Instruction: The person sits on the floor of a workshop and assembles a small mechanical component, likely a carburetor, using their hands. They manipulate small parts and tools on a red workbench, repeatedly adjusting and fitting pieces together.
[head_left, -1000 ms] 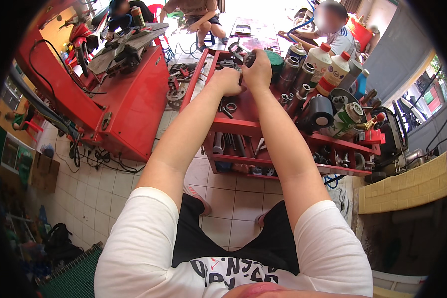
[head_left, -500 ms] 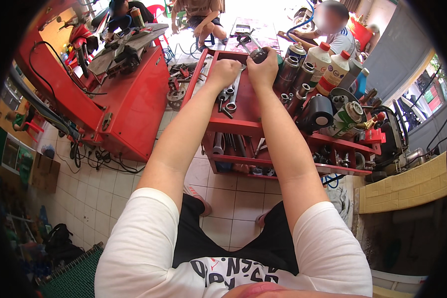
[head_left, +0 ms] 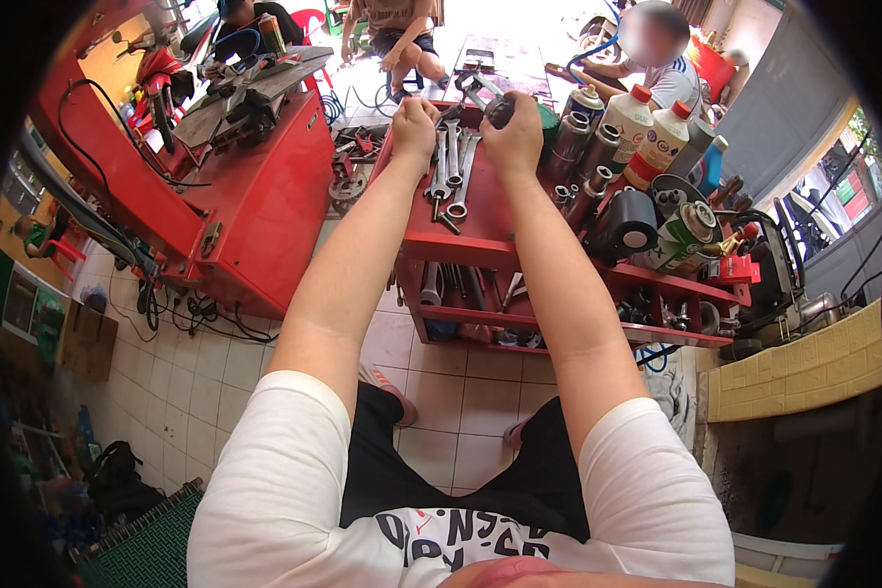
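Over the red tool cart (head_left: pixel 488 220), my right hand (head_left: pixel 514 135) is closed round a silver, frame-shaped metal tool with a dark body (head_left: pixel 485 98); its exact kind is unclear. My left hand (head_left: pixel 415 129) is closed above the cart's left edge, apart from the tool. Whatever it may hold is hidden in the fingers. Between and just below the hands lie several combination wrenches (head_left: pixel 455 162), side by side on the cart top. A short dark pin-like piece (head_left: pixel 448 224) rests at their near end.
Metal spray cans (head_left: pixel 564 147), white bottles with red caps (head_left: pixel 629 118) and a black cylinder (head_left: pixel 622 225) crowd the cart's right side. A red machine (head_left: pixel 265 196) stands left. One person (head_left: pixel 392 39) sits beyond the cart; another (head_left: pixel 661 69) is at far right.
My left hand has moved left, away from my right hand, uncovering more of the wrenches. My right hand has shifted slightly left and nearer, and the metal tool has turned a little.
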The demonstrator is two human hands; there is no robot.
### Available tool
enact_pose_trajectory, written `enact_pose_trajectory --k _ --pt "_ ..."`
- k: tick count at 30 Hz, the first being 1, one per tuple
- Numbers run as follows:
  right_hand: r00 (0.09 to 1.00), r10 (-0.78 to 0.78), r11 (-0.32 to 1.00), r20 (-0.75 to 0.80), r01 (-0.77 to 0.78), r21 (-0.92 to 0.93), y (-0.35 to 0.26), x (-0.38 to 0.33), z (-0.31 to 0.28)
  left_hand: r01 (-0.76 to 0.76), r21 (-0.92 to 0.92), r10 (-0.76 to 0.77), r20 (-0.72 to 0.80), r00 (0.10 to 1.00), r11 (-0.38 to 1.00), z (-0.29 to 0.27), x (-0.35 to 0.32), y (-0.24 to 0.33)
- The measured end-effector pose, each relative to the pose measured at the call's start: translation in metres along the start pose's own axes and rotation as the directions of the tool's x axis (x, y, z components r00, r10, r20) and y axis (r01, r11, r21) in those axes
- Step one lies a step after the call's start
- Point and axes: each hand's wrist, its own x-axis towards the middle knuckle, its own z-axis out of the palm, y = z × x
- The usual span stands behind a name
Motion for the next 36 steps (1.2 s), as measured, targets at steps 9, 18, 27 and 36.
enact_pose_trajectory --k 9,18,27,36 --pt "0.998 0.047 0.998 0.047 -0.045 -0.035 -0.001 -0.005 0.003 0.002 -0.097 0.007 0.092 0.996 0.995 0.001 -0.003 0.001" --pt "0.992 0.114 0.992 -0.056 -0.116 -0.04 -0.002 -0.003 -0.002 -0.038 -0.088 0.057 0.229 0.972 0.995 0.002 -0.007 0.001" --pt "0.985 0.159 0.987 -0.068 -0.161 -0.026 -0.003 -0.002 -0.004 -0.091 -0.074 0.108 0.268 0.957 0.993 0.002 -0.009 -0.002" --pt "0.966 0.249 0.969 -0.073 -0.248 0.023 -0.009 -0.002 -0.002 -0.133 -0.081 0.151 0.289 0.945 0.988 0.0 -0.007 -0.004"
